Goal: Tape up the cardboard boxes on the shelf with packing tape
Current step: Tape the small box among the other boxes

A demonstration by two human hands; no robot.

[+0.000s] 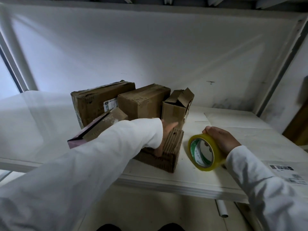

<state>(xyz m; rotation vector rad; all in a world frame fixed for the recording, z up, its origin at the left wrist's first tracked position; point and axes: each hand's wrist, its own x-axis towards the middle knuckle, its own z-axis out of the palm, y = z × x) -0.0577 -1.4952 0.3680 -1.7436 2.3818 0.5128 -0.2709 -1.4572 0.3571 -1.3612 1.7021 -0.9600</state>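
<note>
A small ribbed cardboard box (170,152) lies near the front edge of the white shelf (166,182). My left hand (164,134) grips it, fingers over its top and thumb down its near side. To its right my right hand (220,139) holds a roll of yellowish packing tape (204,152) standing on edge on the shelf. Behind stand three brown boxes: a large one (93,104) at left, a middle one (143,100), and a smaller one (176,105) with its top flaps open.
A flat box with a purple face (78,139) leans at the left, partly under my sleeve. White sheets (236,120) and a printed label (283,170) lie on the shelf's right side. A white tube (222,209) lies below the shelf.
</note>
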